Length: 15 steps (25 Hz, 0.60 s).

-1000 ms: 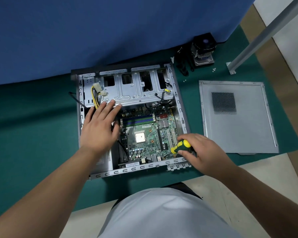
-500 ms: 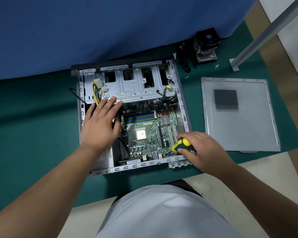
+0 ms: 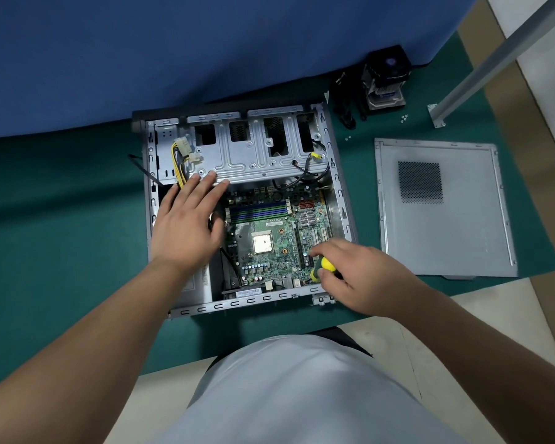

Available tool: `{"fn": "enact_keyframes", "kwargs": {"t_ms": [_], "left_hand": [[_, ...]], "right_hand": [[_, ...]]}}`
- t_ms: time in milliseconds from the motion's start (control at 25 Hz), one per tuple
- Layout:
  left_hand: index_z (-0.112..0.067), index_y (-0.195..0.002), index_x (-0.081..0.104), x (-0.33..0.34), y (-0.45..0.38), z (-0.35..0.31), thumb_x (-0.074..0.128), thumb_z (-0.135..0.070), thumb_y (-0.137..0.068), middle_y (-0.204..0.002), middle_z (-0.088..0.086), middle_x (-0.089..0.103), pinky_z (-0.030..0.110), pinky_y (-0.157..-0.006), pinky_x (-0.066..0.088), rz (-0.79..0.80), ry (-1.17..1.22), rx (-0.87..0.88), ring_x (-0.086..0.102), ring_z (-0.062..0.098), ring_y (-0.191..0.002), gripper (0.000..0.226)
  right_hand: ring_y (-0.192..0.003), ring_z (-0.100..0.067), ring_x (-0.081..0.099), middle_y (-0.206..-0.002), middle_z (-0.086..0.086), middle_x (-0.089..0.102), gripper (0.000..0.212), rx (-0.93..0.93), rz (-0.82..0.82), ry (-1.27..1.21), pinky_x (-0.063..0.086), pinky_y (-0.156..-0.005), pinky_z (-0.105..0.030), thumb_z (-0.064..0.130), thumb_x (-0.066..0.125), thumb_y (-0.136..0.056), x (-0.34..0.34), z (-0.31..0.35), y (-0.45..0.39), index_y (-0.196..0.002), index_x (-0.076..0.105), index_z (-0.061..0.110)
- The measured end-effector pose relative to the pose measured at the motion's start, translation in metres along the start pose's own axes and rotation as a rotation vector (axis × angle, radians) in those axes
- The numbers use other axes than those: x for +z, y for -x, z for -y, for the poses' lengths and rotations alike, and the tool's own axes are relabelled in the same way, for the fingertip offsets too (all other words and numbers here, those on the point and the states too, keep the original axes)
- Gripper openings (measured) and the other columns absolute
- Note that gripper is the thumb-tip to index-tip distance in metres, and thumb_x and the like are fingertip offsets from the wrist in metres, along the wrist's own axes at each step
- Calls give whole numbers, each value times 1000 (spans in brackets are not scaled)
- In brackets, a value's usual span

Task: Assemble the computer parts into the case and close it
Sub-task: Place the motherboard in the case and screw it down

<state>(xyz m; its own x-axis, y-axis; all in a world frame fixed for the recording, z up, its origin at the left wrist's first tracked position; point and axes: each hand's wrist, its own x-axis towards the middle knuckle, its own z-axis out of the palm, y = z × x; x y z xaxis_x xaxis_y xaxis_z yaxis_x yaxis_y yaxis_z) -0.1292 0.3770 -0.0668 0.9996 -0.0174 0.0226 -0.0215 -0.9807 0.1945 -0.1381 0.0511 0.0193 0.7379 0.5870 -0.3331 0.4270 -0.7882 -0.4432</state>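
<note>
Head view: open computer case [image 3: 340, 187] lying on green mat [image 3: 61, 219], circuit board [image 3: 269, 248] inside.
Left hand [image 3: 186, 225]: flat, fingers straight, resting over left part of case, fingertips on metal drive bracket [image 3: 257, 149]; grasping nothing.
Right hand [image 3: 356, 277]: curled round yellow-and-black screwdriver [image 3: 322, 267], tip at near right corner of board.
Side panel [image 3: 442, 206]: flat on mat, right of case, apart.
Cooler fan [image 3: 386, 80]: far right, beyond panel.

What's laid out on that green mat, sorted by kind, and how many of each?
Computer cases: 1
Side panels: 1
Cooler fans: 1
Screwdrivers: 1, gripped by the right hand
Loose screws: too small to count
Total: 4
</note>
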Motion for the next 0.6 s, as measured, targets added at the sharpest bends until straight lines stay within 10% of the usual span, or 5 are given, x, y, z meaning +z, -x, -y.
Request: {"fn": "enact_keyframes", "kwargs": {"t_ms": [160, 360, 600], "left_hand": [[-38, -159, 27, 1, 0, 1, 39, -37, -94, -167, -12, 28, 41, -128, 12, -4, 3, 2, 20, 14, -156, 66], [-38, -159, 27, 2, 0, 2, 38, -38, -93, -167, -11, 28, 40, -127, 13, -2, 3, 1, 19, 13, -156, 67], [-39, -160, 24, 2, 0, 3, 38, -39, -92, -167, -12, 27, 39, -127, 14, 12, 6, -3, 18, 13, -156, 69]], "right_hand": [[-68, -21, 58, -81, 6, 60, 47, 126, -9, 328, 53, -62, -33, 58, 21, -104, 1, 12, -7, -106, 56, 26], [-93, -21, 60, -121, 1, 55, 39, -12, 122, 72, 50, -77, -35, 42, 36, -105, -5, 14, -7, -134, 54, 23], [-82, -26, 65, -100, 1, 60, 70, 142, 91, 365, 53, -66, -35, 69, 4, -96, -3, 16, -12, -119, 54, 26]]}}
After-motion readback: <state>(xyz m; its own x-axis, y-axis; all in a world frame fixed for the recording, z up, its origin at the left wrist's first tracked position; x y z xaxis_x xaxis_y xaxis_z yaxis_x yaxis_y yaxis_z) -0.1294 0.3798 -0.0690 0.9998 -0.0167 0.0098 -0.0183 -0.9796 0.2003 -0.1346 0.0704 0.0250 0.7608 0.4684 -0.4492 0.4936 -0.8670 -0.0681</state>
